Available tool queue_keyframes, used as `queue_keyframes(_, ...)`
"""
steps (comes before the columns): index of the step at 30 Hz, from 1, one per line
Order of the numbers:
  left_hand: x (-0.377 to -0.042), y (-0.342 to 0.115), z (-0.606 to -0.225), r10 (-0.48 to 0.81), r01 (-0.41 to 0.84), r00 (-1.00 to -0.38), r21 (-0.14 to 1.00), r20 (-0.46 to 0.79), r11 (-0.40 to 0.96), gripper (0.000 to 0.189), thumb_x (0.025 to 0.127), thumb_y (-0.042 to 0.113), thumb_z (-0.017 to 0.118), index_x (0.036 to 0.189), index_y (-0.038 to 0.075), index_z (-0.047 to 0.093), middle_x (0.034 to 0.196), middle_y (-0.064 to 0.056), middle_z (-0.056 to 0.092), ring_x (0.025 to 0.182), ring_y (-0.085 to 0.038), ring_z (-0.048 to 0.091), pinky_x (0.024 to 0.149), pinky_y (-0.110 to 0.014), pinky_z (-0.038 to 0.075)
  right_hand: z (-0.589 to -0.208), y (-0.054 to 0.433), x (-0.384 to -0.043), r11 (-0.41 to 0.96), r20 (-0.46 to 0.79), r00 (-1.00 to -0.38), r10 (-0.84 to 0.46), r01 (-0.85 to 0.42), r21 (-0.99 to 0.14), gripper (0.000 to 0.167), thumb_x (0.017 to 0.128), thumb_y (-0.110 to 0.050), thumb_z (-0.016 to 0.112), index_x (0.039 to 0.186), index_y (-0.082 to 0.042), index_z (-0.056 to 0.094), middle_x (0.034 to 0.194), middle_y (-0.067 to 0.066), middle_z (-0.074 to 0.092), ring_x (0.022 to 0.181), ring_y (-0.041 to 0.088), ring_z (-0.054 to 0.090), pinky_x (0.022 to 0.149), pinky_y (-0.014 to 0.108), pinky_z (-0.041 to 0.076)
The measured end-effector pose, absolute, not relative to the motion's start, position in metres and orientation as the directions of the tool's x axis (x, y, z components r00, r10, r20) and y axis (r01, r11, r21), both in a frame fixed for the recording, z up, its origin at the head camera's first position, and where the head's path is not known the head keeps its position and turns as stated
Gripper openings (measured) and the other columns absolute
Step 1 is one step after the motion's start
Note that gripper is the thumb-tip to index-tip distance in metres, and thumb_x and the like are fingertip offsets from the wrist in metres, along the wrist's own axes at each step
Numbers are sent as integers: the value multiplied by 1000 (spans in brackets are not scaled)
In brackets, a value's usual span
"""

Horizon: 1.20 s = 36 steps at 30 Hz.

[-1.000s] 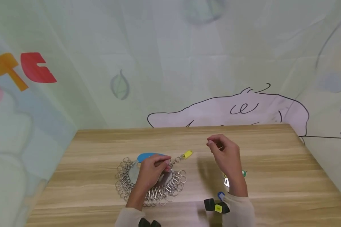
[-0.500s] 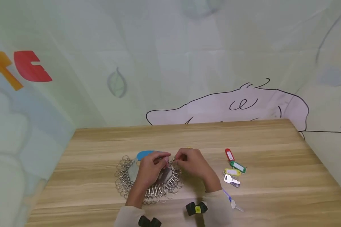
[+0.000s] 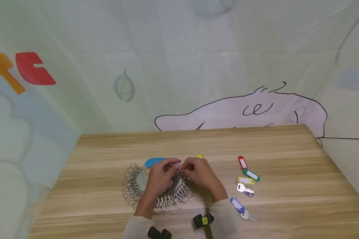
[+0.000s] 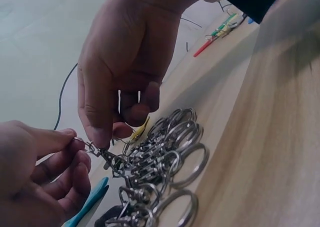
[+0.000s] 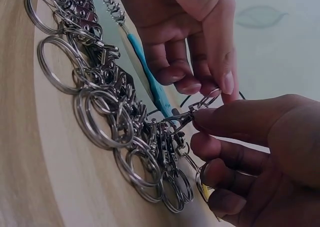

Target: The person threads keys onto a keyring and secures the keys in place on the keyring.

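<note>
A large loop of several metal swivel clasps with split rings (image 3: 167,207) lies on the wooden table (image 3: 107,146), a blue piece (image 3: 154,162) at its far side. My left hand (image 3: 159,177) is over the loop's right part, thumb and finger pinching a small split ring (image 5: 212,97). My right hand (image 3: 201,172) comes in from the right and pinches the metal clasp (image 5: 184,119) joined to that ring. In the left wrist view the fingertips of both hands nearly meet. A yellow key tag (image 3: 199,156) shows just past my right hand, mostly hidden by it.
Right of my hands lie a red tag (image 3: 242,162), a green tag (image 3: 252,175), a yellow tag (image 3: 246,180) and a silver key (image 3: 244,189). Nearer to me is a blue tag (image 3: 237,204) with another key (image 3: 248,215). A printed cloth backdrop (image 3: 179,66) stands behind the table.
My right hand has come from a raised spot on the right, leftward and down to the clasps, and now pinches one. It has uncovered the tags and keys. My left hand has barely moved.
</note>
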<state>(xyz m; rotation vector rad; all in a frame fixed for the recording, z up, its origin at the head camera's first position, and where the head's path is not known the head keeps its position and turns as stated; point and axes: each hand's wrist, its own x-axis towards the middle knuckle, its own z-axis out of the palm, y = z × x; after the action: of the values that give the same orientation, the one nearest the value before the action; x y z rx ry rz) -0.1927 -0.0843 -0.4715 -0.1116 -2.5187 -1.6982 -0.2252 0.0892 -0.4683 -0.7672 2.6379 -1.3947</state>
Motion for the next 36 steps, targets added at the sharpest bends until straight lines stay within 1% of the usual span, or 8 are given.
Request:
queue_keyframes(4, -193, -84, -470, 15, 83, -996, 950, 83, 302, 16, 96, 6, 68, 111, 6, 74, 87, -4, 68, 75, -21, 66, 66, -33, 56, -468, 89, -225, 461, 185, -870, -457, -410, -787, 12, 85, 4, 72, 87, -7, 69, 71, -6, 59, 66, 9, 54, 60, 27, 48)
queue_keyframes(10, -193, -84, -469, 14, 0, -1000, 982, -3, 187, 18, 96, 7, 68, 113, 4, 71, 88, -9, 68, 79, -26, 66, 68, -34, 55, -467, 91, -224, 421, 180, -837, -516, -431, -798, 27, 80, 6, 76, 103, -6, 70, 72, -4, 60, 64, 10, 55, 60, 28, 47)
queue_keyframes(16, -192, -83, -469, 25, -22, -999, 986, -27, 163, 21, 96, 10, 69, 116, 3, 69, 89, -9, 69, 79, -24, 65, 69, -33, 54, -469, 92, -224, 417, 184, -835, -518, -434, -798, 22, 81, 4, 74, 100, -7, 72, 72, -5, 60, 64, 9, 54, 59, 28, 48)
queue_keyframes(20, -192, -88, -470, 38, 30, -999, 974, 22, 223, 18, 97, 12, 68, 113, 5, 70, 92, -7, 69, 82, -24, 66, 70, -34, 54, -470, 92, -225, 415, 186, -845, -501, -423, -806, 17, 83, -2, 76, 99, -8, 73, 72, -6, 61, 65, 9, 55, 60, 29, 49)
queue_keyframes(22, -190, -91, -470, 50, 63, -997, 958, 52, 278, 15, 96, 9, 69, 110, 7, 71, 90, -6, 68, 81, -25, 65, 67, -33, 53, -471, 93, -224, 416, 182, -850, -495, -416, -809, 13, 85, -5, 77, 98, -9, 73, 73, -6, 61, 66, 9, 56, 61, 29, 49)
queue_keyframes(28, -189, -97, -474, 130, 195, -980, 872, 153, 448, 9, 89, 10, 78, 97, 14, 74, 91, 3, 63, 76, -16, 58, 64, -29, 50, -472, 94, -224, 425, 154, -854, -496, -394, -815, 9, 92, -15, 74, 98, -10, 73, 77, -8, 63, 70, 10, 58, 62, 30, 50)
queue_keyframes(32, -191, -96, -478, 159, 257, -966, 832, 204, 492, 6, 89, 17, 79, 94, 19, 76, 92, 7, 62, 75, -13, 56, 65, -28, 50, -471, 97, -224, 426, 139, -844, -518, -396, -814, 11, 96, -18, 70, 103, -9, 73, 81, -8, 64, 72, 11, 58, 65, 30, 51)
queue_keyframes(36, -191, -94, -480, 141, 259, -966, 823, 218, 505, 6, 89, 21, 78, 94, 19, 77, 90, 9, 62, 75, -13, 55, 63, -28, 49, -471, 100, -225, 423, 130, -833, -537, -399, -814, 13, 100, -19, 65, 105, -11, 73, 86, -8, 65, 75, 11, 58, 68, 31, 51)
